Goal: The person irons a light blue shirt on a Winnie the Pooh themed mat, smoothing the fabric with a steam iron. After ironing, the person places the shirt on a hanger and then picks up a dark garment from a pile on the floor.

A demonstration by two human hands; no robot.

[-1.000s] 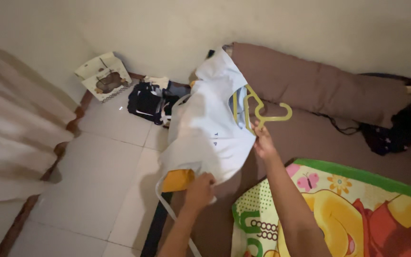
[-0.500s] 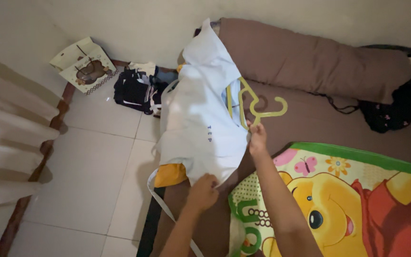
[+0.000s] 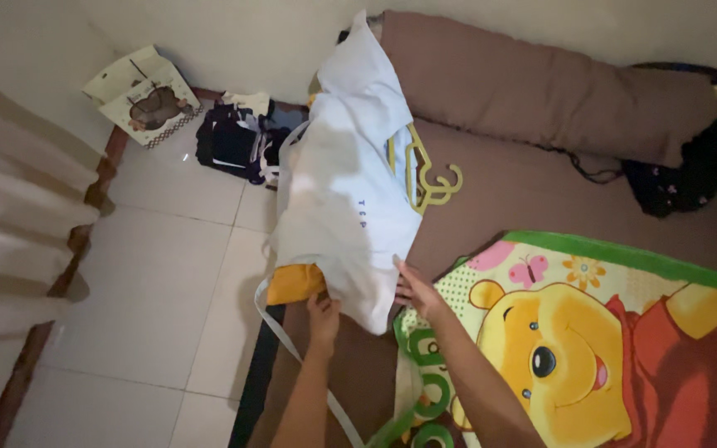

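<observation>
At the far left a pale curtain (image 3: 18, 207) hangs in folds over the tiled floor (image 3: 159, 307). Up by the wall, a cream paper bag (image 3: 139, 91) with a brown picture on it leans in the corner, and just to its right a heap of dark clothes (image 3: 230, 145) lies on the tiles.

Next comes the white garment (image 3: 346, 182), spread lengthwise along the left edge of the brown mattress (image 3: 524, 195), its top end lying up against a long brown bolster (image 3: 541, 87). A yellow cloth (image 3: 294, 282) pokes out from under its lower left corner, and a pale strap (image 3: 292, 353) trails down from there over the mattress edge.

The left hand (image 3: 323, 315) reaches up under the garment's lower hem, fingers closed on the fabric beside the yellow cloth (the fingertips themselves are hidden by the cloth). The right hand (image 3: 415, 290) lies flat against the hem's right corner, fingers spread and pressing on the fabric rather than clenched round it.

A yellow plastic hanger (image 3: 429, 178) sticks out from the garment's right side, its hook resting on the mattress, well apart from both hands.

Further right, a bright blanket (image 3: 624, 332) with a green border and a cartoon bear covers the mattress's near part. At the far right, dark clothing (image 3: 682, 178) is bunched near the bolster's end.
</observation>
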